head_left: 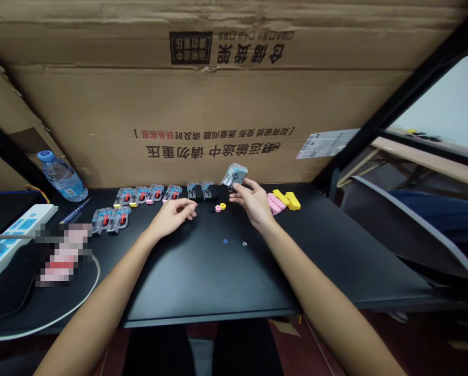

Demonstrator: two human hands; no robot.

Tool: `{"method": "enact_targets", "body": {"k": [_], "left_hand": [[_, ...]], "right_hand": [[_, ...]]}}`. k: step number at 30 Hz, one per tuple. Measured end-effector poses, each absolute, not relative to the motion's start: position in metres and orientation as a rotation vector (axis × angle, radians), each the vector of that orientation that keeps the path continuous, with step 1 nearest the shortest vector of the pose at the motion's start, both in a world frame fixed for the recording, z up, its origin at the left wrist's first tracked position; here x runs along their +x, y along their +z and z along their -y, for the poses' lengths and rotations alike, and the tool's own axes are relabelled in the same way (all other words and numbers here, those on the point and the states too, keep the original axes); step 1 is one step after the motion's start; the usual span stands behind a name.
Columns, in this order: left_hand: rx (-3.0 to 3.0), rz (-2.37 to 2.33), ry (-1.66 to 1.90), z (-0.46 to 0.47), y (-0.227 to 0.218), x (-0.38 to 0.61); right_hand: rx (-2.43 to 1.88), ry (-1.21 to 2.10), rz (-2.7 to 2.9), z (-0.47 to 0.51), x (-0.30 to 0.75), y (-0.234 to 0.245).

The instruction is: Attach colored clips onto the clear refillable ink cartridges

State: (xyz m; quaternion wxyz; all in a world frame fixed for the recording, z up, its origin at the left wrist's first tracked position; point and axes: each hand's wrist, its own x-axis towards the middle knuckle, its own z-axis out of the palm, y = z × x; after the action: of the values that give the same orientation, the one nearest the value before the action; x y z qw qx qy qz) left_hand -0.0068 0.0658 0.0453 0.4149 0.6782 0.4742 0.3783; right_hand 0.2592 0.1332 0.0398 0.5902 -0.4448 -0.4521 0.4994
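My right hand (252, 202) is raised above the back of the table, its thumb and fingers closed on a clear plastic cartridge (234, 173) with pale blue and dark parts. My left hand (176, 216) hovers lower, fingers curled in with the thumb close to the forefinger; whatever they may hold is too small to make out. Between the hands lie three small rings: black, pink (218, 208) and yellow (223, 206). Behind my left hand are two clear cartridges with black parts (209, 191). Beside my right hand lie pink plastic pieces (275, 203) and yellow plastic pieces (292, 200).
Several clear cartridges with red parts (118, 220) stand at the left. A small blue disc (225, 241) and a white ring (245, 244) lie nearer me. Farther left are a pen (75, 211), water bottle (63, 176), power strip (22, 230) and cable. Cardboard (218, 99) walls the back.
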Motion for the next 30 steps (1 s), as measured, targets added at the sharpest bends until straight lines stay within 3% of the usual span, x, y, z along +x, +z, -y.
{"method": "enact_targets", "body": {"k": [4, 10, 20, 25, 28, 30], "left_hand": [[1.804, -1.164, 0.839, -0.063, 0.042, -0.005], [1.897, -1.114, 0.738, -0.062, 0.041, -0.003], [2.027, -1.149, 0.65, -0.058, 0.044, -0.002], [2.319, -1.915, 0.693, -0.058, 0.077, -0.029], [2.025, -2.523, 0.909, -0.056, 0.099, -0.07], [1.766, -2.762, 0.842, -0.054, 0.108, -0.102]], "right_hand": [[-1.185, 1.109, 1.106, -0.151, 0.275, 0.027], [-1.37, 0.768, 1.425, -0.152, 0.273, 0.012], [-1.496, 0.604, 1.679, -0.154, 0.273, 0.006], [-1.522, 0.492, 1.754, -0.148, 0.271, 0.013], [-1.497, 0.492, 1.758, -0.144, 0.268, 0.016], [-1.48, 0.482, 1.768, -0.143, 0.267, 0.017]]}}
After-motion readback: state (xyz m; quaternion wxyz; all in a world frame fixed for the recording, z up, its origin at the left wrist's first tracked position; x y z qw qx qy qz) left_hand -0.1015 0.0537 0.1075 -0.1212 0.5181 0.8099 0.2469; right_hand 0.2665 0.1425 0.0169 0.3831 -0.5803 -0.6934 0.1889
